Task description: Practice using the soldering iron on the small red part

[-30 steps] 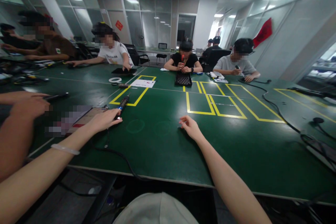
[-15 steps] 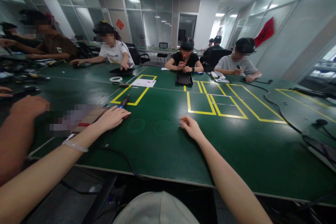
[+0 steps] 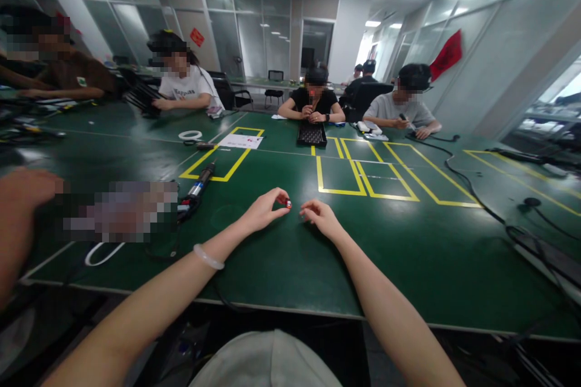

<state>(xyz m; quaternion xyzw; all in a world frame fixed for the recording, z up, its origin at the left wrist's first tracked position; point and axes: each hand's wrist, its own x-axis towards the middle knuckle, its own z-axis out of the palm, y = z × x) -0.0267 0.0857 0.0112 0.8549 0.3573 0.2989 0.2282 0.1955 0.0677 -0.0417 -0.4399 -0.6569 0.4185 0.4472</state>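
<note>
Near the middle of the green table, my left hand [image 3: 267, 208] pinches a small red and white piece [image 3: 288, 204] between thumb and fingertips; its kind is too small to make out. Just to the right, my right hand [image 3: 321, 217] has its fingers curled together, thumb close to the fingertips. What those fingers hold, if anything, I cannot make out. A narrow gap separates the two hands. Left of my left hand lies a pen-shaped electric screwdriver [image 3: 200, 181] with a blue band and a dark tip, pointing away from me.
Yellow tape outlines [image 3: 342, 193] mark the green table [image 3: 281, 272]. A white tape roll [image 3: 189, 135] and a paper sheet [image 3: 239, 141] lie beyond the screwdriver. A co-worker's hand [image 3: 31, 193] is at far left. Black cables [image 3: 490, 211] run along the right. Several people sit opposite.
My left hand has left the area beside the screwdriver and moved right, close to my right hand, with the small red and white piece. Across the table, a person has lifted a dark tray.
</note>
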